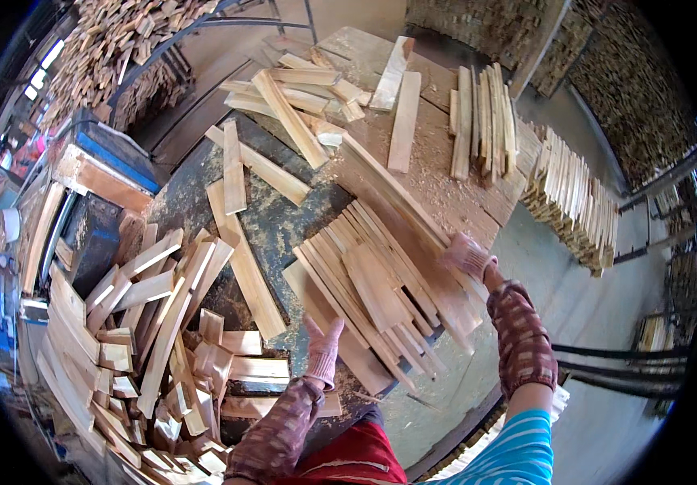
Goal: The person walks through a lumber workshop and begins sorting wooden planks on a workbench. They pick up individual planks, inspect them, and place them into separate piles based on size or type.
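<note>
A stack of long, pale wooden slats lies slanted on the worktable in front of me, with a shorter, wider piece on top. My left hand, in a pink knit glove, is at the near left side of this stack, thumb and fingers apart, holding nothing. On the right, my gloved right hand is closed around a long wooden board standing along the stack's far right side. The board reaches back toward the middle of the table. Its near end and the stack's right edge look slightly blurred.
A heap of short offcuts fills the left side. Loose boards lie across the table's far part, near upright slats. A long row of stacked slats stands to the right. A sawdust-covered machine is on the left.
</note>
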Motion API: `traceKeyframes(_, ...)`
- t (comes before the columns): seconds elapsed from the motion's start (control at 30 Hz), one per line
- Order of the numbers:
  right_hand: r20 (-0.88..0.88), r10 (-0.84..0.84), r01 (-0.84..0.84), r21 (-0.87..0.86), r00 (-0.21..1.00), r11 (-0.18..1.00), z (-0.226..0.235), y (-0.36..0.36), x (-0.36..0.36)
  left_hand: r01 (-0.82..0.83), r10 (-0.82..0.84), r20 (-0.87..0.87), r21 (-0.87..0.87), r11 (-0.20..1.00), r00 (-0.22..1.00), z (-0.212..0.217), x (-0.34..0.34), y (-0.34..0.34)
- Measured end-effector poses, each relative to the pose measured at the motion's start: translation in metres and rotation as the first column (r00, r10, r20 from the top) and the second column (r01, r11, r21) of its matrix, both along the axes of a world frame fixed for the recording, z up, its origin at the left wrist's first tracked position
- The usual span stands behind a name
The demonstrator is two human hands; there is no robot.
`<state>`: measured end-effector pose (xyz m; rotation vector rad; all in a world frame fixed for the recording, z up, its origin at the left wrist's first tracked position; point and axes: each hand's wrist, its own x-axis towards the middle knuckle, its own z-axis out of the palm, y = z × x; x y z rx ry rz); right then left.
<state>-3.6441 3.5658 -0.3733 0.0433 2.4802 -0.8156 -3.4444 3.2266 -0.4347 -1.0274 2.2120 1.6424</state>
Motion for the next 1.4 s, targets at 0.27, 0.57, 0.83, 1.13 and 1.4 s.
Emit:
traceKeyframes(0.27,-0.467,0.415,-0.569,-0.257,0.780,0.781,-0.065,0.062,0.006,-0.176,0.202,-0.103,0.216,0.960,0.974,0.004,-0.027,0.023)
traceKeyframes(0.57,0.437,-0.019,0.392,-0.786,0.899,0.479,-0.054,0.005,0.038,0.060,-0.068,-0.012,-0.349,0.935,0.998,-0.020,-0.002,-0.013)
traceKeyframes(0.83,0.729,0.083,0.693,-0.674,0.679,0.255,-0.108,-0.015,0.035,-0.325,0.431,-0.099,0.513,0.794,0.897,0.007,-0.017,-0.001)
traceKeyframes(1.13,0.617,0.054,0.587,-0.769,0.785,0.255,-0.069,-0.067,0.053,-0.393,0.348,0.189,0.554,0.734,0.918,0.032,0.004,-0.070)
traceKeyframes(1.4,0.219,0.364,0.146,-0.965,0.905,0.216,0.065,-0.215,-0.032,-0.464,0.632,-0.194,0.527,0.712,0.751,0.196,-0.014,-0.155)
